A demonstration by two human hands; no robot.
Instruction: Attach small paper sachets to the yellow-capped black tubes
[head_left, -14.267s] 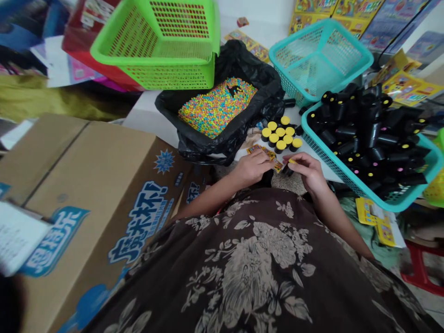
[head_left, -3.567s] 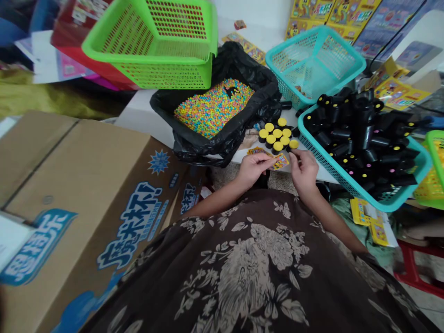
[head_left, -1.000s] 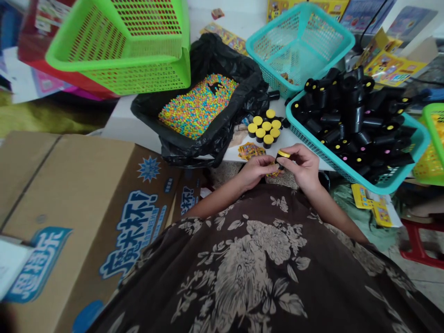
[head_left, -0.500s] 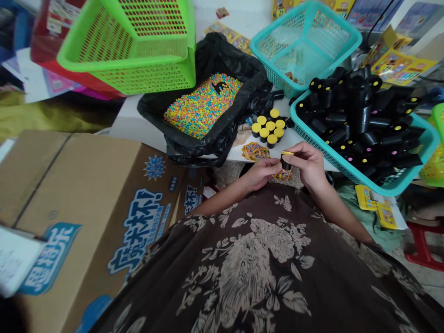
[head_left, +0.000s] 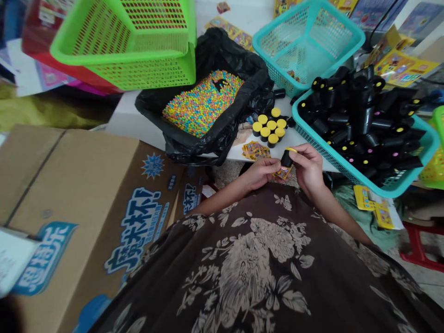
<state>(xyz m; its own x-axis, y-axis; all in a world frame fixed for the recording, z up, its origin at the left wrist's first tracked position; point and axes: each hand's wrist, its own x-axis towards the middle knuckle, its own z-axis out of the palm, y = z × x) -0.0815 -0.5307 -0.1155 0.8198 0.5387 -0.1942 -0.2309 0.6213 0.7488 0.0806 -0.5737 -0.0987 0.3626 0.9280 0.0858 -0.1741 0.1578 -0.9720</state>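
Head view: right hand (head_left: 308, 167) has fingers and thumb closed round the black cup (head_left: 287, 158), yellow lid up, off the counter (head_left: 126, 121), near its front edge. Left hand (head_left: 262, 173) pinches a card (head_left: 284, 173) under it. Cup looks light, stiff, smooth, maybe slippery; best held by its sides below the lid. Card looks thin, bendable; best taken by an edge. Bag (head_left: 194, 150) left, basket (head_left: 342, 162) right; room between is narrow, looser over the lap.
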